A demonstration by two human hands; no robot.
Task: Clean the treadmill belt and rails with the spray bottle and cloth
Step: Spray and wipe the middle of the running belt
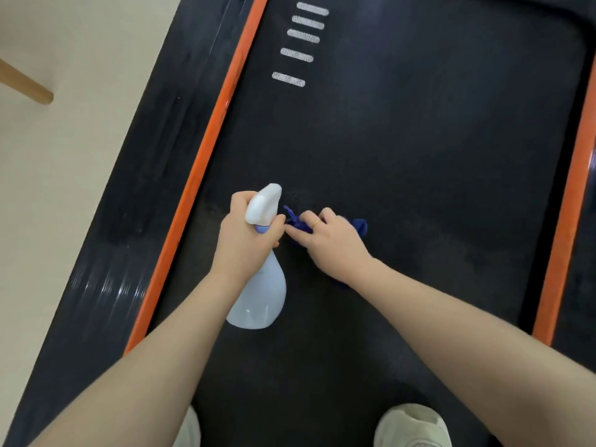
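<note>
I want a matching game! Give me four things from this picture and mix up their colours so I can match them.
Things:
1. spray bottle
2. cloth
3. treadmill belt
4. stripe beside the belt

Colours:
A. orange
B. black
C. pale blue and white
D. dark blue

Pairs: 1-C, 2-D, 3-B, 4-A.

The left hand holds the spray bottle; the right hand presses the cloth on the belt.

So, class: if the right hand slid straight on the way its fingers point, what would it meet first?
Probably the spray bottle in the left hand; the right hand, on the blue cloth, points there, though depth is unclear.
</note>
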